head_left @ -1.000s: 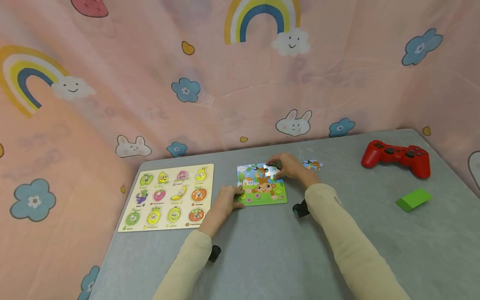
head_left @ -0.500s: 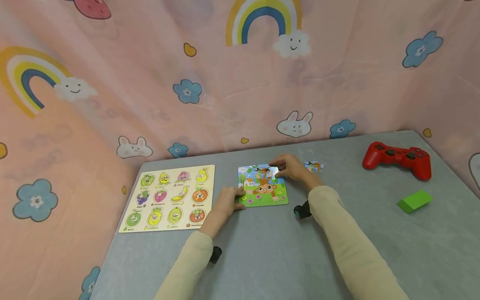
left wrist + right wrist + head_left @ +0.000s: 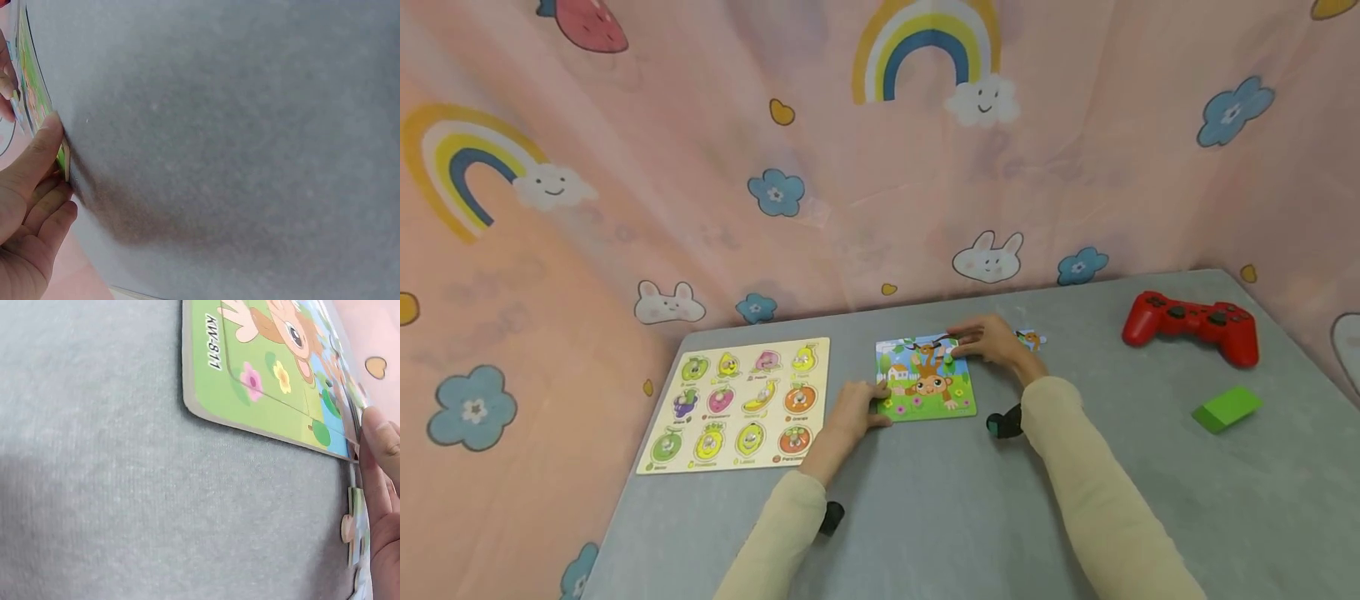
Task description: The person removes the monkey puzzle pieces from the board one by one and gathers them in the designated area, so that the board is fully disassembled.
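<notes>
A monkey jigsaw puzzle (image 3: 917,404) in a flat board lies mid-table in the head view. My left hand (image 3: 852,411) holds its lower left edge between thumb and fingers, and the left wrist view shows the thumb (image 3: 42,142) on the board's rim. Over the upper right corner, my right hand (image 3: 994,342) rests with fingers extended, touching the piece area there; its fingers partly cover that corner. In the right wrist view the thumb (image 3: 380,434) lies at the board's corner. A loose jigsaw piece (image 3: 1032,340) lies just right of that hand, partly hidden by it.
A fruit peg board (image 3: 737,404) lies left of the jigsaw puzzle. Toward the right are a red game controller (image 3: 1191,325) and a green block (image 3: 1227,409). A pink printed curtain (image 3: 865,208) stands behind the grey table (image 3: 925,508).
The right hand's jigsaw piece, tilted and shiny before, now appears flat in the upper right of the puzzle. That hand's fingers have straightened. My left hand stays at the board's edge.
</notes>
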A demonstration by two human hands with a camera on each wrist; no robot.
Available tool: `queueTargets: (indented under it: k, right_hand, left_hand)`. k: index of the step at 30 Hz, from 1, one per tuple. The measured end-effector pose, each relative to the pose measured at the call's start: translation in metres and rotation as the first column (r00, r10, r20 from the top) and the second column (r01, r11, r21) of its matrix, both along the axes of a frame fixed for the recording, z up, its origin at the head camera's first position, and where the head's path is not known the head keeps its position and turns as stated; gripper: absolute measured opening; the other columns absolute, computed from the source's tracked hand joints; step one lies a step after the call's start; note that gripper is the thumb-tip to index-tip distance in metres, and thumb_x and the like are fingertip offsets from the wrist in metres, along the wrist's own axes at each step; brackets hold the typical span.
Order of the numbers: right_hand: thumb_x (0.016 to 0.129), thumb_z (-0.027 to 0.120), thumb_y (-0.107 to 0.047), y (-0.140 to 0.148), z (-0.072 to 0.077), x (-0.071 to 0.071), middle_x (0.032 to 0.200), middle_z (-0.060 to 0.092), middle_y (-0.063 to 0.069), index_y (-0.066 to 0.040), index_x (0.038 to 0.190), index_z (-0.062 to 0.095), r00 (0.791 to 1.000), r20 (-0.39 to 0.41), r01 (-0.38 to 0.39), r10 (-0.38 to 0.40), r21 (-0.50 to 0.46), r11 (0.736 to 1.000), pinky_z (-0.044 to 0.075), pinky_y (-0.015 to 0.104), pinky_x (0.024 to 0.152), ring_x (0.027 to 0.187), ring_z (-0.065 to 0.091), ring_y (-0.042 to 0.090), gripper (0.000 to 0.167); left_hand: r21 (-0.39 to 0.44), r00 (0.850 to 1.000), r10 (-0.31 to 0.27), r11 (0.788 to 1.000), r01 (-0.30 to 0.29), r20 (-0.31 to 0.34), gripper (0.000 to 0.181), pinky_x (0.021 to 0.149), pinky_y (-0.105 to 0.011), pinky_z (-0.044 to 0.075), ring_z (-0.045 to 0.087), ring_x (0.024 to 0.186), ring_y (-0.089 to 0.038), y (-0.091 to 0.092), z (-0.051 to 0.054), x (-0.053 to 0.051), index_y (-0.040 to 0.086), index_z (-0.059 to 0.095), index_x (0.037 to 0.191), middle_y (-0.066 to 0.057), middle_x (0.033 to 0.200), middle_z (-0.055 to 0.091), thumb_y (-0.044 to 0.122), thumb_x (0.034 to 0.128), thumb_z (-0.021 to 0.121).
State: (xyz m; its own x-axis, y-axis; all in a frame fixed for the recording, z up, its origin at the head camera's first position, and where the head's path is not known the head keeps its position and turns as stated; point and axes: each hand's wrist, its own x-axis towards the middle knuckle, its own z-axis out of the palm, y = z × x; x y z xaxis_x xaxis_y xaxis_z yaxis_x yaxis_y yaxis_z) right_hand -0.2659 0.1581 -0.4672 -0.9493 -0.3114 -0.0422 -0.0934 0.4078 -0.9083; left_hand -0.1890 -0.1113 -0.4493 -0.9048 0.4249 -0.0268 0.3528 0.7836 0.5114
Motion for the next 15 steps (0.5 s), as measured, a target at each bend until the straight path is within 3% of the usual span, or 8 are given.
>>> queueTargets:
  k: [5,9,15]
  right_hand:
    - [0.08,0.074,0.002,0.0007,-0.0068,0.0034,0.119,0.062,0.028,0.011,0.121,0.061,1.0,0.022,0.022,-0.02,-0.096,0.995,0.054,0.032,0.083,0.103,0.064,0.037,0.043]
    - [0.08,0.075,0.001,0.0001,-0.0083,0.0042,0.12,0.062,0.027,0.009,0.12,0.062,0.999,0.033,0.02,-0.016,-0.12,0.993,0.054,0.027,0.082,0.103,0.065,0.034,0.043]
    - [0.08,0.076,-0.003,0.0093,-0.0028,0.0056,0.114,0.066,0.024,0.005,0.121,0.063,0.995,0.085,0.068,-0.058,-0.123,0.99,0.043,0.022,0.055,0.08,0.063,0.016,0.044]
  left_hand:
    - [0.018,1.0,-0.011,1.0,0.011,0.002,0.048,0.1,-0.043,0.044,0.054,0.118,-0.039,-0.0025,-0.0016,0.0023,-0.006,0.066,0.112,-0.017,0.124,0.059,0.009,0.0698,0.082]
    - [0.003,1.0,-0.01,1.0,0.01,-0.012,0.047,0.099,-0.044,0.044,0.055,0.117,-0.038,-0.0051,-0.0041,0.0029,-0.006,0.067,0.111,-0.017,0.123,0.06,0.008,0.0687,0.083]
    - [0.019,1.0,-0.007,1.0,0.007,0.002,0.048,0.1,-0.045,0.042,0.053,0.119,-0.039,0.0004,-0.0017,0.001,-0.005,0.066,0.113,-0.016,0.125,0.059,0.008,0.0697,0.082]
